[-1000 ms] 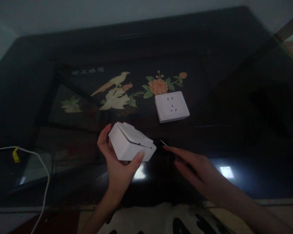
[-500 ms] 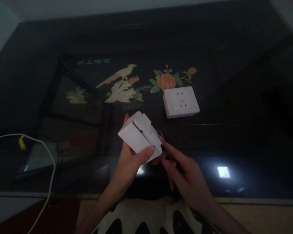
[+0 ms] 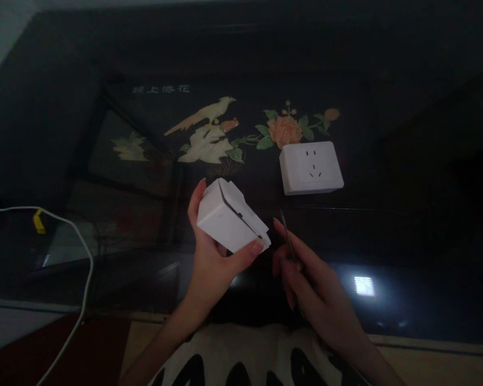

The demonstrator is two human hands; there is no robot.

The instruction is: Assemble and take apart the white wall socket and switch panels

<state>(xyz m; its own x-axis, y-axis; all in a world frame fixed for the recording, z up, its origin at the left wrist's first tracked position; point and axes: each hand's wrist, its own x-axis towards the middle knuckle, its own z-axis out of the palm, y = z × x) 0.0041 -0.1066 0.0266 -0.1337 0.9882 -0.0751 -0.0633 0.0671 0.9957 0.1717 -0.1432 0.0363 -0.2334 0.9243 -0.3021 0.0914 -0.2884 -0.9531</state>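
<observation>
Clock positions are read from the centre of the view. The white box (image 3: 225, 222) sits just off centre towards seven o'clock, tilted in the left hand (image 3: 213, 268). The left thumb and fingers are clamped on opposite sides of it, the thumb close to the lower end of the dark seam (image 3: 240, 215). The right hand (image 3: 322, 300), between four and five o'clock, has thumb and fingers together on a slim tool (image 3: 286, 236); its tip points towards eleven and stands apart from the box. The tool appears to be a thin screwdriver or pick, though poor light prevents confirmation.

The socket unit (image 3: 314, 166) lies on the dark table (image 3: 394, 236) between two and three o'clock, holes upward.

Handling assessment: the box should be held firmly without squeezing the seam shut; the thumb is best kept out of the tip's line. Any contact at the seam calls for a shallow angle and light pressure, since a slip could mark the casing.
</observation>
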